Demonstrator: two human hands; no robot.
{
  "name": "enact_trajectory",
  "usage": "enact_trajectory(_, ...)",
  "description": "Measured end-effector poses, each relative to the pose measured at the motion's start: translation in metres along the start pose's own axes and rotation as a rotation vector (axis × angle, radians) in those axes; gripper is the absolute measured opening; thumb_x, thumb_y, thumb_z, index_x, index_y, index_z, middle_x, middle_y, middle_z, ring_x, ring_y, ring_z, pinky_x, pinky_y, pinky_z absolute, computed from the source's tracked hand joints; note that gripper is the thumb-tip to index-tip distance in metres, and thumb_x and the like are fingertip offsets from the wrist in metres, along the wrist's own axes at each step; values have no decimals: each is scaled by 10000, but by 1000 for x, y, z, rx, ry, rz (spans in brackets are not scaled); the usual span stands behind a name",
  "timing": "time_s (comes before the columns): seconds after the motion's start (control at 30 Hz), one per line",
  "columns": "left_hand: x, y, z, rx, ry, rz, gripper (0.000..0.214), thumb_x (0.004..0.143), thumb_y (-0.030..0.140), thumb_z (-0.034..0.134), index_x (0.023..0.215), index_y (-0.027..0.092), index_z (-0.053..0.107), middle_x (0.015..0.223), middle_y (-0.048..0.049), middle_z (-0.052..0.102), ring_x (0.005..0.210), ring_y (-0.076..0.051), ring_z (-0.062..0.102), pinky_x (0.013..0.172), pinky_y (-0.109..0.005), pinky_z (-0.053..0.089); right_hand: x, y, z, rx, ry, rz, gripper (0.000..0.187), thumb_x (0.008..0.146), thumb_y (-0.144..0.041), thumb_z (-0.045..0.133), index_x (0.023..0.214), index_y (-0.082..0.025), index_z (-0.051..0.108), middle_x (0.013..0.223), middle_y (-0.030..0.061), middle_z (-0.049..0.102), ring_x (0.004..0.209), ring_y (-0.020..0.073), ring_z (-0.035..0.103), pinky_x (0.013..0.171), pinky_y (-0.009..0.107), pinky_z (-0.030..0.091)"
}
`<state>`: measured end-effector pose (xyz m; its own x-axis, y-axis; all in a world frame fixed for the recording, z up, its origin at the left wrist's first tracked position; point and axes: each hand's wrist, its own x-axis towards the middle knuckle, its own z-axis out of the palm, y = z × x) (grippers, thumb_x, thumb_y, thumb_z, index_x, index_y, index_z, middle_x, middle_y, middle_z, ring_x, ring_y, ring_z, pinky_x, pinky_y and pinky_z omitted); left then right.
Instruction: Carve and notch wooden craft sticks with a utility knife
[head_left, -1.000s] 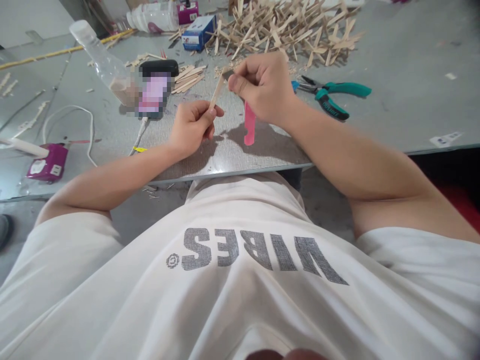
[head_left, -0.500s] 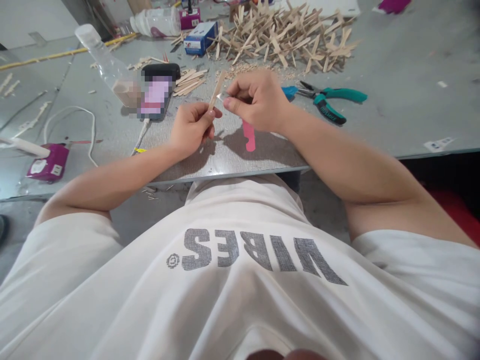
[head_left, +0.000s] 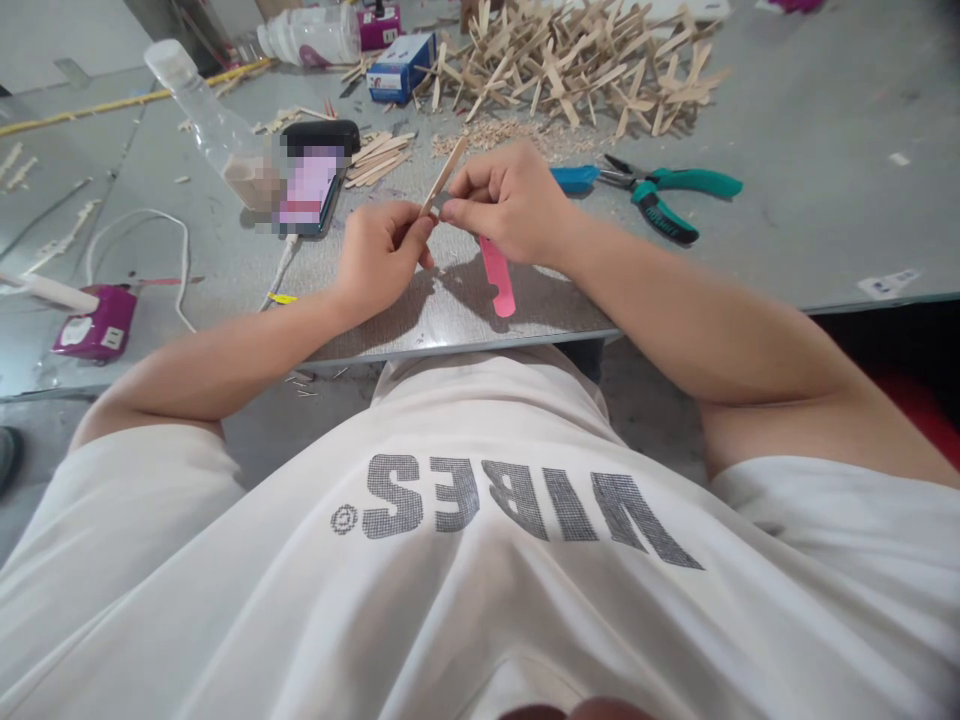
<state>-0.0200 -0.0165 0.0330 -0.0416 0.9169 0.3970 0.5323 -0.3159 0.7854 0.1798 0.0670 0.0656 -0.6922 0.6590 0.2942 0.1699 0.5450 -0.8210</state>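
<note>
1. Left hand: thumb and fingers pinch a wooden stick, tilted, upper end free above the grey table.
2. Right hand: fingers grasp a pink-handled blade; pink end juts below the palm, grey edge close to the stick. Contact: cannot tell.
3. Beyond the hands: wood crumbs, then a big heap of sticks.
4. Right: pliers, handles spread. Left: phone, loose sticks just beside.

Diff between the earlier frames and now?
Right hand moved toward the person, its pink tool with it. Wooden stick in the left hand tips further right. Nothing picked up or let go. Pliers, blue box unmoved.
</note>
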Motion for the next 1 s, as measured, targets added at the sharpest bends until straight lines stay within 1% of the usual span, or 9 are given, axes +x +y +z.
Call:
enact_trajectory(0.17,17,-6,-16,82,66,-10,332,1078,245,739,758,308,678,580,55,668,549,-165,564,567,-367,378,6,0,-7,45,66,37,464,845,-747,836,735,-339,645,650,20,507,658,256,461,620,437,368)
enact_trajectory(0.3,42,-8,-44,206,107,-92,557,1018,-80,579,593,275,514,437,96,431,534,-109,429,618,-383,273,14,12,-27,-162,94,24,404,924,-577,846,720,-326,605,665,23,529,706,260,497,727,453,456)
enact_trajectory(0.4,56,-13,-56,351,115,-113,640,1113,2,575,563,280,402,524,50,435,605,-157,391,661,-421,178,19,29,-37,-399,19,82,374,991,-472,818,716,-311,622,656,25,555,761,262,551,837,447,505)
enact_trajectory(0.5,57,-18,-55,445,66,-110,656,886,-144,799,634,297,383,618,77,394,685,-181,296,712,-401,142,23,42,-36,-571,10,130,370,1004,-436,816,718,-287,636,717,50,640,841,281,633,913,461,533)
enact_trajectory(0.57,53,-23,-51,503,-41,-99,634,779,-208,811,697,292,431,691,77,422,732,-186,279,737,-391,165,24,46,-33,-626,36,125,302,989,-402,801,754,-276,658,817,73,713,900,305,679,931,488,540)
enact_trajectory(0.63,50,-32,-50,526,-137,-60,589,792,-176,835,749,283,468,750,62,419,775,-198,254,766,-384,201,25,48,-32,-620,64,100,263,997,-461,769,804,-300,690,914,84,767,966,333,704,932,513,546)
enact_trajectory(0.77,56,-62,-53,398,-134,-19,587,865,21,962,736,287,455,727,54,410,779,-209,227,791,-369,267,23,43,-33,-484,83,57,365,963,-692,786,793,-389,673,907,70,786,1052,365,685,917,519,550)
enact_trajectory(0.87,63,-77,-57,244,-218,8,538,837,152,1003,752,295,492,704,65,525,760,-174,362,737,-362,282,17,31,-29,-423,60,52,345,960,-629,814,814,-352,669,971,86,807,1096,369,698,939,510,556)
enact_trajectory(1.0,58,-69,-52,91,-256,7,533,792,162,974,776,308,462,741,55,632,740,-150,504,719,-353,372,6,14,-13,-364,20,23,185,984,-493,834,1008,-330,749,1101,72,837,1100,352,748,949,476,579)
